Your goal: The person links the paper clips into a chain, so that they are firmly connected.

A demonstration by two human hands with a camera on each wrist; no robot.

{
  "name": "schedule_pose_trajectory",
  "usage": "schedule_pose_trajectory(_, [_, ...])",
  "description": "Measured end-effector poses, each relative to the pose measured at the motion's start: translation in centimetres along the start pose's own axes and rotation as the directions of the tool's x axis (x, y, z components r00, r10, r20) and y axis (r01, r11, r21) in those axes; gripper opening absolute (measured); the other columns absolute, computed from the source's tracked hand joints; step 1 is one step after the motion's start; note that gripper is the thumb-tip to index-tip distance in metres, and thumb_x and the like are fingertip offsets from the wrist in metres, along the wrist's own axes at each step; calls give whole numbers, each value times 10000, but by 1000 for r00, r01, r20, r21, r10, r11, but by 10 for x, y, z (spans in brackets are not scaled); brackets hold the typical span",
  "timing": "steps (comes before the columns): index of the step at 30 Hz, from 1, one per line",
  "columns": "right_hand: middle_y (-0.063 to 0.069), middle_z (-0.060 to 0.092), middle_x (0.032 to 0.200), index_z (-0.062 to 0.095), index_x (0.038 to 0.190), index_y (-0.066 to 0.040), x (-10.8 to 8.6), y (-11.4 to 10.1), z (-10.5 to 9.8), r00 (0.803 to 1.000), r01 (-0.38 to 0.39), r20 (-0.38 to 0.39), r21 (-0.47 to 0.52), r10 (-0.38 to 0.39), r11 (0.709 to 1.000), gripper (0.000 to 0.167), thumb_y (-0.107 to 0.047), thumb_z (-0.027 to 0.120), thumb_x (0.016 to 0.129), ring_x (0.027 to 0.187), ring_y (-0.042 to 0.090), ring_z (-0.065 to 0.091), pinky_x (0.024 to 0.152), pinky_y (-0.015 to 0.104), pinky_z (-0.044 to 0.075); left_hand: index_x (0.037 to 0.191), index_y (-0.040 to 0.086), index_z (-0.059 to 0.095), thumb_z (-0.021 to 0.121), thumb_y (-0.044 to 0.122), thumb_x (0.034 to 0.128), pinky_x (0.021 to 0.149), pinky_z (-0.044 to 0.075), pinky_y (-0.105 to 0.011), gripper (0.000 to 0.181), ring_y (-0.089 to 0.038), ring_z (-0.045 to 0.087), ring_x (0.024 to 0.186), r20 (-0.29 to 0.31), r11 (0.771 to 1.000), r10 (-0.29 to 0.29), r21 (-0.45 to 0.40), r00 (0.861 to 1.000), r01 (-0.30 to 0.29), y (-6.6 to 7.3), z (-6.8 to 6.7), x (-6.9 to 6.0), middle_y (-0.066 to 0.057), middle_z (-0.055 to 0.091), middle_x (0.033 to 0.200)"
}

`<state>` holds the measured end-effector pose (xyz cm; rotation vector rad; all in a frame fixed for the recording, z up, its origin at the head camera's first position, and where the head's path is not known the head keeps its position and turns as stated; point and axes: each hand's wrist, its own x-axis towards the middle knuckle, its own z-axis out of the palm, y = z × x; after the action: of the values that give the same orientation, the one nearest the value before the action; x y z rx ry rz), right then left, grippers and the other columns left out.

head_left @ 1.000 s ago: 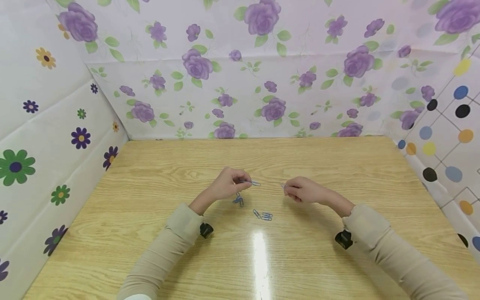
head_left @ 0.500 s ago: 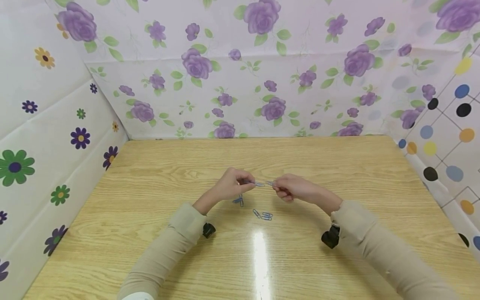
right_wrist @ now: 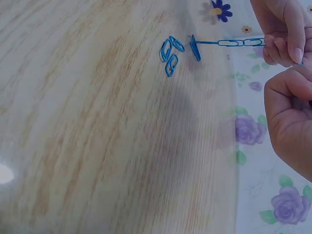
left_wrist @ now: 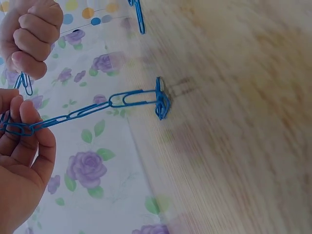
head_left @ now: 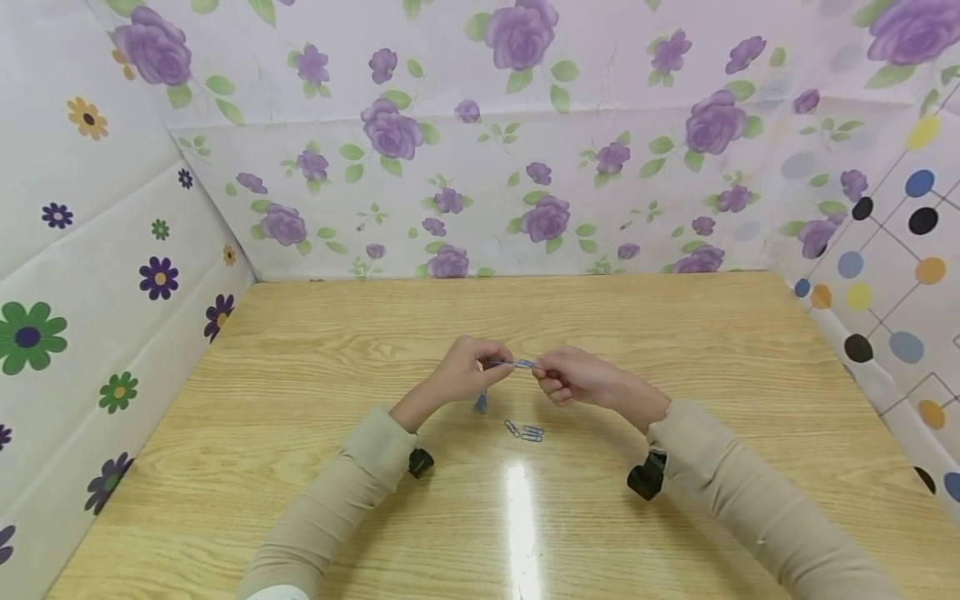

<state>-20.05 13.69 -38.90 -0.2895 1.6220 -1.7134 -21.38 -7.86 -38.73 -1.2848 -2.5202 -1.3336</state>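
In the head view my left hand (head_left: pixel 467 372) and right hand (head_left: pixel 579 379) meet above the table, a blue paper clip (head_left: pixel 523 364) spanning the gap between them. The left hand pinches one end of a chain of linked blue paper clips (left_wrist: pixel 111 102). From those fingers the chain slants down to the tabletop, where its far links bunch together (left_wrist: pixel 162 105). My right hand pinches a single paper clip (left_wrist: pixel 27 84), which overlaps the chain's end clip. Whether the two are hooked together cannot be told.
Three loose blue paper clips (head_left: pixel 532 433) lie on the wooden table (head_left: pixel 337 500) in front of the hands. A floral sheet (head_left: pixel 480 192) rises behind the table, and patterned sheets stand at both sides.
My right hand has moved left with its paper clip until it reaches the left hand's clip. The left hand has shifted slightly right, drawing the chain's hanging part with it.
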Motion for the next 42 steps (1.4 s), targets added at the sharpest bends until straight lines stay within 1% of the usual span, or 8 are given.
schedule_pose_trajectory(8, [-24, 324, 565, 434, 729, -81, 0, -1, 6, 998, -31, -50, 106, 37, 994, 251, -130, 315, 944, 430, 76, 287, 450, 219, 259, 756, -10, 653, 603, -16, 821, 489, 418, -229, 83, -38, 455, 526, -62, 996, 88, 33, 994, -86, -1, 4, 0, -17, 596, 623])
schedule_pose_trajectory(14, [-36, 332, 550, 444, 698, -91, 1, -1, 8, 998, -42, -41, 200, 51, 979, 247, -105, 337, 920, 416, 55, 306, 432, 201, 250, 717, 15, 626, 582, -23, 780, 465, 358, -185, 86, -41, 396, 488, -93, 974, 188, 149, 978, -173, 2, 6, 0, -5, 533, 571])
schedule_pose_trajectory(18, [-39, 344, 534, 447, 678, -98, 1, 0, 9, 998, -43, -38, 211, 52, 977, 244, -98, 348, 901, 411, 51, 318, 423, 196, 254, 670, 40, 583, 566, -23, 748, 438, 316, -169, 102, -29, 358, 466, -106, 952, 243, 214, 964, -217, 4, 8, 0, 13, 484, 541])
schedule_pose_trajectory(23, [-44, 336, 540, 438, 678, -104, 2, 1, 11, 998, -40, -36, 186, 47, 982, 257, -109, 332, 913, 417, 50, 310, 430, 196, 250, 622, 68, 516, 560, -16, 724, 425, 281, -160, 140, -12, 316, 451, -108, 944, 251, 245, 962, -219, 4, 11, 1, 30, 430, 504])
schedule_pose_trajectory(28, [-36, 331, 542, 436, 684, -93, 3, 1, 13, 997, -40, -55, 156, 49, 987, 275, -110, 327, 935, 421, 57, 306, 440, 208, 242, 611, 66, 498, 556, -15, 708, 410, 276, -160, 139, -8, 317, 440, -105, 965, 199, 192, 974, -177, 3, 11, 1, 33, 430, 495])
schedule_pose_trajectory(33, [-29, 330, 544, 432, 682, -91, 3, 1, 13, 997, -36, -69, 123, 45, 992, 276, -115, 336, 939, 428, 71, 302, 444, 218, 248, 620, 56, 504, 536, -37, 718, 398, 266, -170, 138, -6, 308, 423, -91, 996, 67, 72, 994, -60, 2, 8, 2, 39, 427, 503])
schedule_pose_trajectory(38, [-28, 334, 542, 435, 672, -94, 3, 2, 12, 996, -37, -76, 123, 47, 992, 276, -115, 341, 931, 426, 75, 305, 443, 219, 255, 670, 17, 541, 527, -62, 777, 402, 263, -175, 133, -7, 304, 415, -60, 999, -46, -19, 997, 45, 7, 2, 2, 17, 446, 515])
schedule_pose_trajectory(42, [-33, 343, 538, 436, 673, -99, 3, 2, 11, 997, -27, -62, 159, 37, 987, 277, -120, 336, 930, 422, 70, 316, 439, 212, 265, 713, 7, 551, 545, -44, 825, 421, 279, -161, 123, -15, 327, 437, -36, 998, -53, -31, 998, 51, 11, -3, -1, 9, 474, 552])
